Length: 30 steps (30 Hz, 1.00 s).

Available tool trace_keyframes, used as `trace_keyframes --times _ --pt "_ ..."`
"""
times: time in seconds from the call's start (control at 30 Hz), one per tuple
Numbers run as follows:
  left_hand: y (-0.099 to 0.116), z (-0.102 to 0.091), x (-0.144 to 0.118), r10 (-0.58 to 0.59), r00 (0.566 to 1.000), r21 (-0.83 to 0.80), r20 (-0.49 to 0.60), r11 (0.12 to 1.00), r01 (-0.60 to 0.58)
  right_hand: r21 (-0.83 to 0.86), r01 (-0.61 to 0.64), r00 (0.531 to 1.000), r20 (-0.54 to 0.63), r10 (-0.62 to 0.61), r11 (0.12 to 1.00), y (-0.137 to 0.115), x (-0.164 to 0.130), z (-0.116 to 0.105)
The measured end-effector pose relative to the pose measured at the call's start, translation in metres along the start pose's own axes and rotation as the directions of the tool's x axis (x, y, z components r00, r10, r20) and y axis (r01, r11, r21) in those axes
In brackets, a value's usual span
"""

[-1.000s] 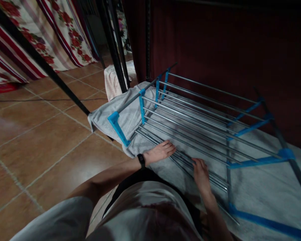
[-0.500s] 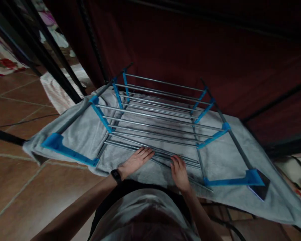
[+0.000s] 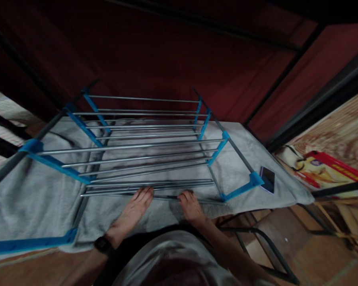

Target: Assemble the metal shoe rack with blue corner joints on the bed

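The fingers [image 3: 143, 195] of the left hand [image 3: 130, 214] lie flat and spread, tips touching the loose metal rods [image 3: 149, 186] bundled at the near edge of the rack [image 3: 143, 135]; they grip nothing. At 3 o'clock of them the right hand [image 3: 192, 206] rests palm down with its fingers [image 3: 187, 194] slightly curled over the same rods, pressing rather than clasping, though whether a rod is pinched beneath I cannot tell. Over the last second both hands have kept to the rods, barely shifting along them, while the head has swung right: the floral curtain and tiled floor have left the view and the rack now lies square ahead. The rods lie at 6 o'clock of the rack, on the grey towel [image 3: 32, 198] spread under it. The rack's blue plastic joints [image 3: 77, 127] hold grey rails running left to right. At 3 o'clock, just beside a blue corner piece [image 3: 253, 178], a phone [image 3: 267, 179] has come into view on the towel's edge. My judgement: the work in hand is unchanged, only the viewpoint moves
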State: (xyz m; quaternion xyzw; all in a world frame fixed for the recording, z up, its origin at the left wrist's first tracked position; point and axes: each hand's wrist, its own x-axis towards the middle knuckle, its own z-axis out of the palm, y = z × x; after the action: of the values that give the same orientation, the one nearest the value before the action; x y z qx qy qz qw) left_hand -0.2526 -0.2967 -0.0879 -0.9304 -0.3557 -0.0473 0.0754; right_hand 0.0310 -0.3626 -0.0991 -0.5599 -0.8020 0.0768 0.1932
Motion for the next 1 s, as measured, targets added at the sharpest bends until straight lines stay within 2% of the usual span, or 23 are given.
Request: trace_keyframes --times 0.13,0.27,0.4,0.6,0.87,1.0 --pt "-0.017 0.005 -0.021 -0.054 0.999 -0.041 0.007 0.998 0.055 -0.019 0.018 0.998 0.058 -0.017 1.000 -0.016 0.013 -0.005" --pt "-0.026 -0.002 -0.030 -0.077 0.994 -0.015 0.075 0.997 0.079 -0.030 0.017 0.997 0.070 -0.015 0.999 -0.024 0.016 -0.012" --pt "-0.020 -0.006 -0.028 -0.067 0.993 -0.029 0.102 0.997 0.070 -0.030 0.003 0.998 0.057 -0.001 1.000 -0.017 0.011 -0.016" --pt "-0.015 -0.001 -0.027 -0.078 0.993 -0.084 0.087 0.993 0.086 -0.009 -0.014 0.998 0.053 0.015 1.000 0.002 0.005 -0.021" --pt "-0.012 -0.017 -0.026 -0.043 0.996 -0.182 0.076 0.982 0.056 0.016 0.008 0.999 0.036 -0.008 1.000 0.000 0.002 -0.024" --pt "-0.010 -0.017 -0.027 -0.048 0.996 -0.200 0.073 0.978 0.062 0.017 -0.001 1.000 0.026 0.001 1.000 0.002 -0.001 -0.023"
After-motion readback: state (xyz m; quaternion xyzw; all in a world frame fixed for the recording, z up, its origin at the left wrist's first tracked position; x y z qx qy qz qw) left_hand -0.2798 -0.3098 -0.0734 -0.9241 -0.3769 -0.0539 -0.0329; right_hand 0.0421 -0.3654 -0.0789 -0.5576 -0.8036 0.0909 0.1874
